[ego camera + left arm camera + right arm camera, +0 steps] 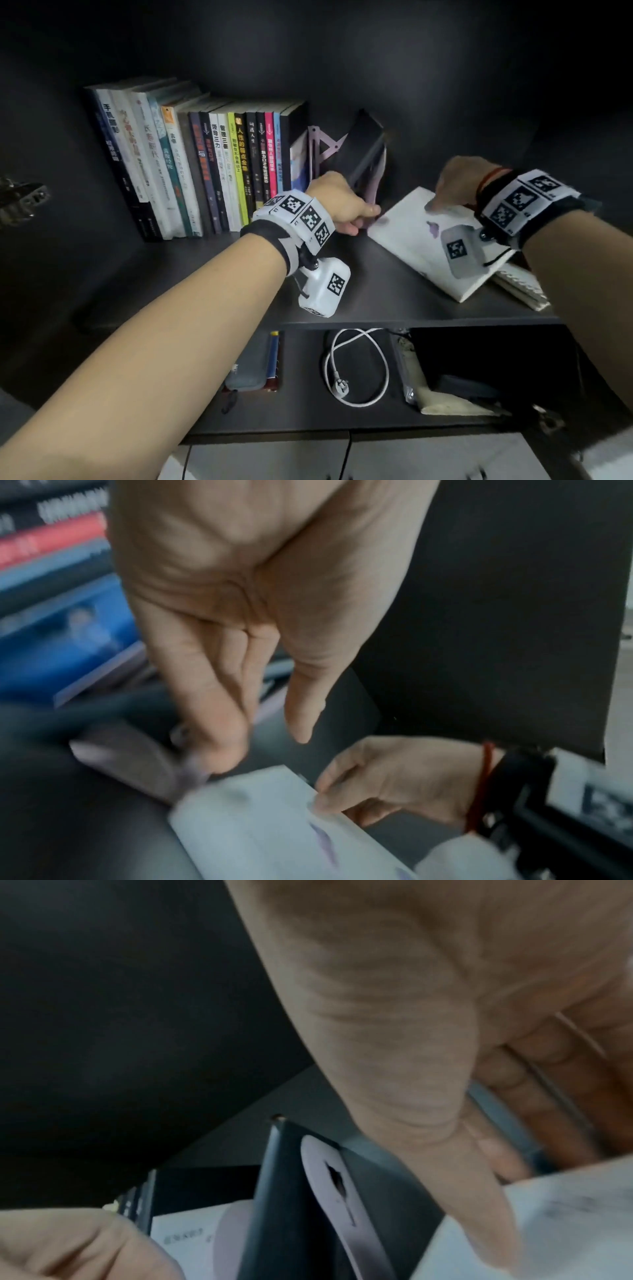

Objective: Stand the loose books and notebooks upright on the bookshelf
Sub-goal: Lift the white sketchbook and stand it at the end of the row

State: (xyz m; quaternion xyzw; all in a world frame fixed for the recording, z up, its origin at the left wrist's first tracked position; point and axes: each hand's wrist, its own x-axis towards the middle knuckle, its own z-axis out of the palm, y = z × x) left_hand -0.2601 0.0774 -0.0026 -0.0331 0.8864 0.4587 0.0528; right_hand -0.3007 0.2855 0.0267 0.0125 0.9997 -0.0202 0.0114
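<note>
A white book lies flat on the dark shelf, on top of a spiral notebook. My right hand pinches its far edge, thumb on the cover and fingers curled underneath. A row of upright books fills the left side. To its right, a dark notebook leans on a lilac bookend. My left hand has straight fingers on the bookend's base, with the thumb apart.
On the shelf below lie a coiled white power cable, a grey case beside a blue-spined book and a dark bag. A metal hinge sticks out at the left wall. Dark shelf walls close in behind and to the right.
</note>
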